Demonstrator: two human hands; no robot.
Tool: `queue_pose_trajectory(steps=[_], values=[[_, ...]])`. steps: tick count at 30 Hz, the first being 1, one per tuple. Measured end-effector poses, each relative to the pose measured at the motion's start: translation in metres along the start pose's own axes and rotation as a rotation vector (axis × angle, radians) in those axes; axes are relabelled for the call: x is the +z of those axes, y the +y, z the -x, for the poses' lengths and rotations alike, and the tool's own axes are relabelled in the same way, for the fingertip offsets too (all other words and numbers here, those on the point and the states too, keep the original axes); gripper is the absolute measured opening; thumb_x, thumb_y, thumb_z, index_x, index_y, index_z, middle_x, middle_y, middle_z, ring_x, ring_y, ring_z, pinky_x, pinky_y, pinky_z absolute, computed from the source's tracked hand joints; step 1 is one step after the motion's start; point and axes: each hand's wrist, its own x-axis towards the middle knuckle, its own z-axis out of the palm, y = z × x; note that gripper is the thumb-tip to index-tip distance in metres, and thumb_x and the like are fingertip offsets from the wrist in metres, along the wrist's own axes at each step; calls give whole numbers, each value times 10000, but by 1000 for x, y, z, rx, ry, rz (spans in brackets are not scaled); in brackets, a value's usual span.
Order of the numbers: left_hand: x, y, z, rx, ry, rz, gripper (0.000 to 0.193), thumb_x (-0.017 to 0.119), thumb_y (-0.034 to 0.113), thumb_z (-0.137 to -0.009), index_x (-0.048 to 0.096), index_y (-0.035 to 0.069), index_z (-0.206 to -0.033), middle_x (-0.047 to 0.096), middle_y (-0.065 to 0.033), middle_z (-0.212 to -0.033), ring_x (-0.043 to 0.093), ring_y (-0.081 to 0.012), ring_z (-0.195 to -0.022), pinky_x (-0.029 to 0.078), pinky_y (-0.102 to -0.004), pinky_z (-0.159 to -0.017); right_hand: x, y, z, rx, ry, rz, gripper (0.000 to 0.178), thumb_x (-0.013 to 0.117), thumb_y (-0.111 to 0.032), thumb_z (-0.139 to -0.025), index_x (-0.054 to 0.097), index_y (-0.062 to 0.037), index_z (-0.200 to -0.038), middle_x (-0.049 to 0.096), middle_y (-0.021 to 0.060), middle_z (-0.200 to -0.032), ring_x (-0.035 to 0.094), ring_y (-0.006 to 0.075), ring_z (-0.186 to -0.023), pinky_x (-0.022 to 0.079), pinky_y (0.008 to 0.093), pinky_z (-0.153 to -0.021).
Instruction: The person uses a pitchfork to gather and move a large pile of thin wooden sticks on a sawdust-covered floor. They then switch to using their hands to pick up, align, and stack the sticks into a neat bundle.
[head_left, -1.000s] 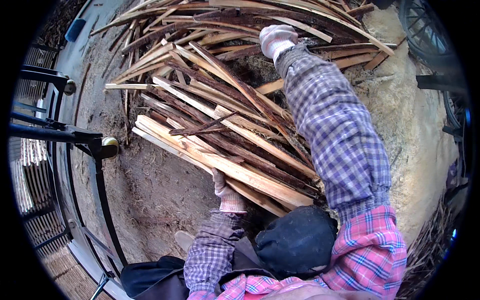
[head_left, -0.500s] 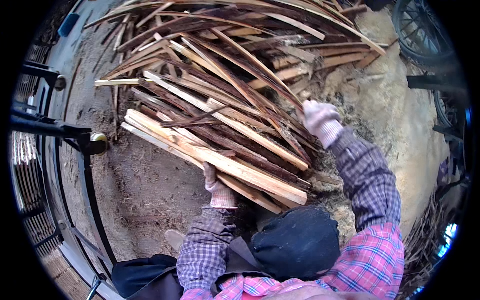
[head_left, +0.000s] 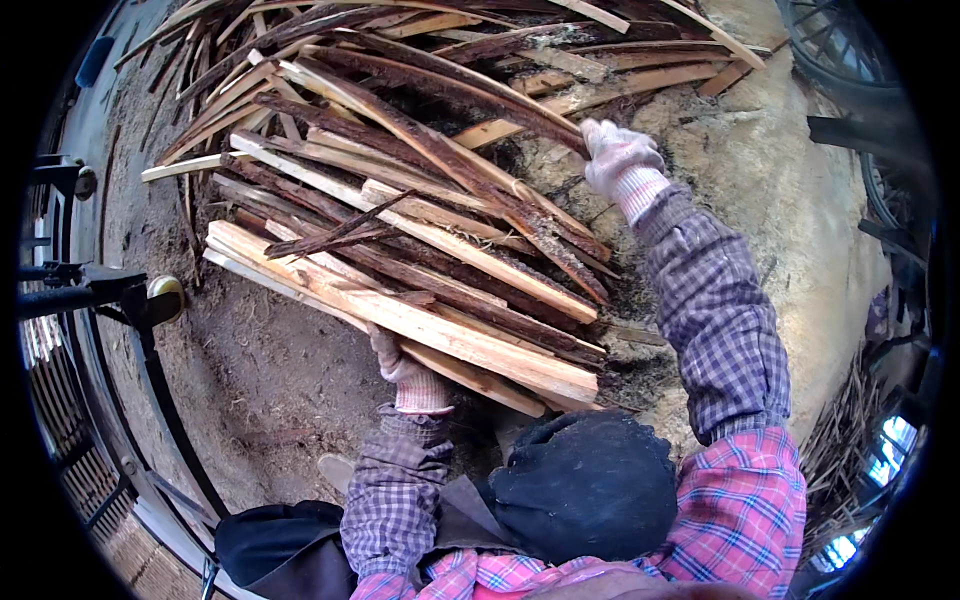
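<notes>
Both my hands wear pale knitted gloves. My right hand [head_left: 622,165], out to the right, is closed round the near end of a dark bark-edged wood strip [head_left: 470,88]. That strip slants away to the far left over other pieces. Below and nearer, my left hand [head_left: 398,368] grips the near edge of a stack of wood strips, against a pale sawn strip [head_left: 400,312]; its fingers are partly hidden beneath the wood. Brown bark strips and pale strips lie roughly side by side in this stack, with a short forked bark piece [head_left: 335,235] on top.
More loose slats [head_left: 600,75] are heaped on the dusty ground beyond. A black metal frame [head_left: 150,340] with a small wheel stands at left. Spoked wheels [head_left: 845,65] are at far right, and a heap of thin sticks [head_left: 840,470] lies lower right. My dark-clad knee [head_left: 590,485] is near the stack.
My right hand has moved farther away with the end of the bark-edged strip, which now lies at a flatter slant. My left hand keeps its hold; the whole view has shifted slightly.
</notes>
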Motion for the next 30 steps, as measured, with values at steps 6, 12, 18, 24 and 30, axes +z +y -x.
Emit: queue_pose_trajectory(steps=[6,12,18,24,30], values=[[20,2,-5,-42,149,10,674,503,498,-836,359,30,-1299,453,-124,-1265,434,-278,-1144,307,-430,-1023,42,148,49,2,386,1,397,653,-146,-715,515,-117,-1086,575,124,-950,579,299,-914,468,374,-810],[-2,-5,-1,-24,167,-14,557,403,451,-908,335,106,-1341,393,-94,-1338,382,-254,-1209,279,-414,-1052,38,257,54,-128,721,149,542,657,-62,-657,483,-142,-1164,559,121,-1082,568,314,-936,479,386,-775],[-28,-9,8,195,62,-507,735,419,590,-824,241,142,-1379,390,-121,-1335,394,-274,-1196,313,-476,-1026,-65,249,-35,-57,977,131,588,695,-154,-706,444,-126,-1237,570,130,-1120,575,306,-981,479,368,-796],[-9,-4,17,124,10,-485,616,382,469,-903,207,143,-1396,303,-107,-1406,377,-271,-1223,307,-439,-1045,-100,184,-108,205,373,-81,838,834,-343,-497,496,-87,-1220,587,152,-1094,581,266,-975,474,349,-832],[2,-8,14,108,323,-657,500,420,330,-918,309,126,-1360,343,-109,-1383,418,-260,-1197,353,-436,-1015,-112,187,-124,85,295,-276,720,856,-221,-487,569,-40,-1122,642,118,-982,609,218,-884,498,316,-751]])
